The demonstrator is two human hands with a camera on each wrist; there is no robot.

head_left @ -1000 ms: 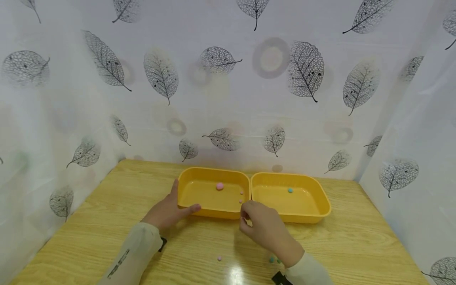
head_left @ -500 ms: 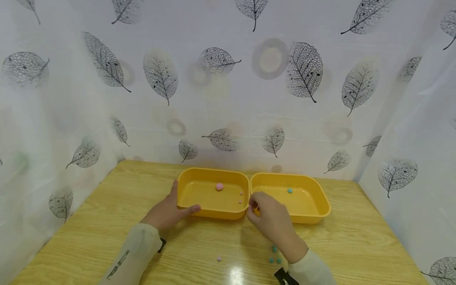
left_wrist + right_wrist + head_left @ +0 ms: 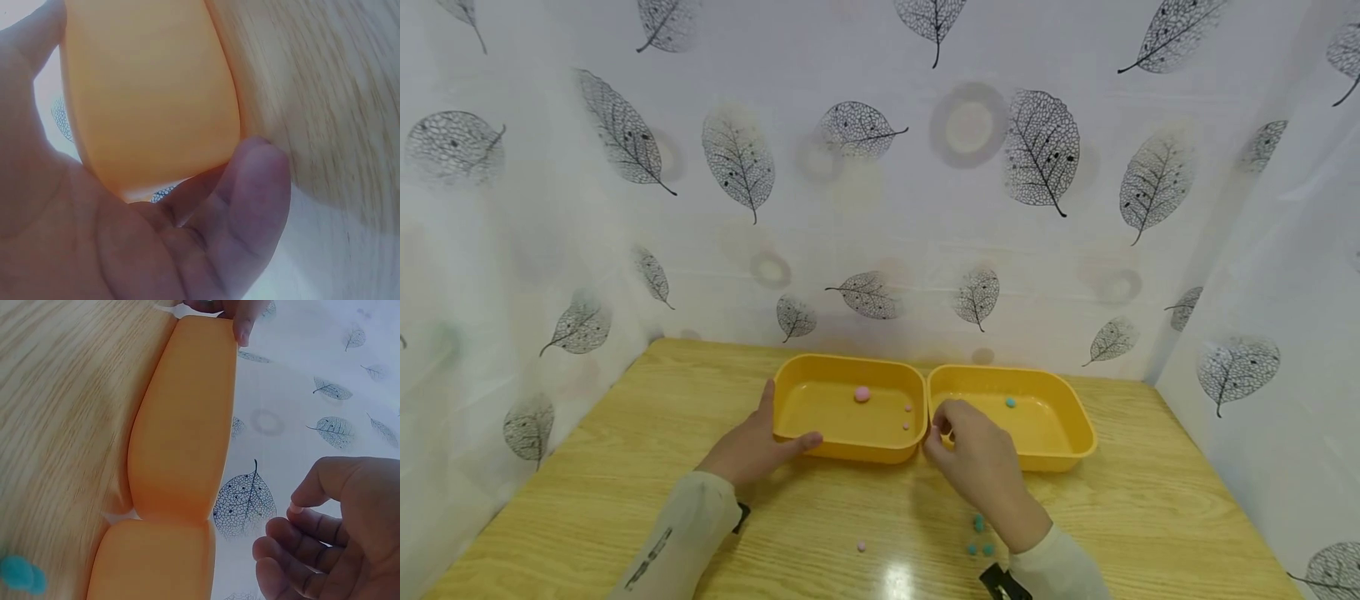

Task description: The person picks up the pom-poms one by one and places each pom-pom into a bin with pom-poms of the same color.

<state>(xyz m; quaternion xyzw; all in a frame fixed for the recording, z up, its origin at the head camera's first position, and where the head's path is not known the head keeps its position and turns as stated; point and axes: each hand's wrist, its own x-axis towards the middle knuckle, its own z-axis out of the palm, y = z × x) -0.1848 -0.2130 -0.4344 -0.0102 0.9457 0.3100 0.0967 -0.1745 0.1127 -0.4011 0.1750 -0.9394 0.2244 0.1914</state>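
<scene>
My left hand [image 3: 748, 446] holds the left yellow tray [image 3: 850, 450] at its near left corner, thumb along the front wall and the other fingers round the end. In the left wrist view that hand [image 3: 144, 244] wraps the tray's end wall [image 3: 150, 94]. My right hand [image 3: 973, 454] is over the near left corner of the right yellow tray [image 3: 1052, 461]. Its thumb and forefinger pinch a tiny pink ball [image 3: 295, 508], mostly covered by the fingertips. Inside the left tray lie a larger pink ball [image 3: 862, 394] and two small pink ones [image 3: 907, 408].
A teal ball [image 3: 1011, 402] lies in the right tray. Several teal balls [image 3: 972, 550] sit on the wooden table [image 3: 805, 533] near my right wrist, and one small pink ball [image 3: 861, 547] lies farther left. A leaf-printed curtain [image 3: 865, 217] stands behind the trays.
My right hand has moved right, from the left tray's near right corner to over the right tray's near left corner, uncovering more teal balls. The left hand stays on the tray.
</scene>
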